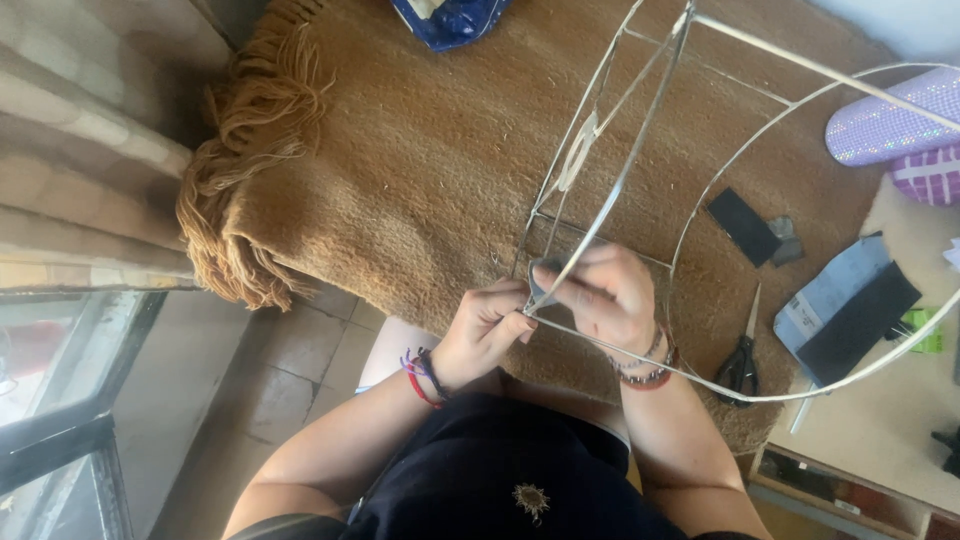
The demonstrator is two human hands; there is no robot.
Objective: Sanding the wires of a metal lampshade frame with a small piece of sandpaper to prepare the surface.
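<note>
Both hands, left hand (485, 325) and right hand (605, 295), are pinched together on a strut of the wire lampshade frame (640, 170), held over the brown rug (420, 170). The springy frame could twist loose. Beyond the hands lies a blue glossy bag (450, 18); right of them, scissors (742, 358).

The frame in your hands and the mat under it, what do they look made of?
The lampshade frame looks like thin metal wire with a pale, whitish finish: slender rigid rods joined into rings. The mat seems coarse woven fibre, maybe wool or jute, tan, with a loose fringe. Both hands, left hand and right hand, pinch one strut.
</note>
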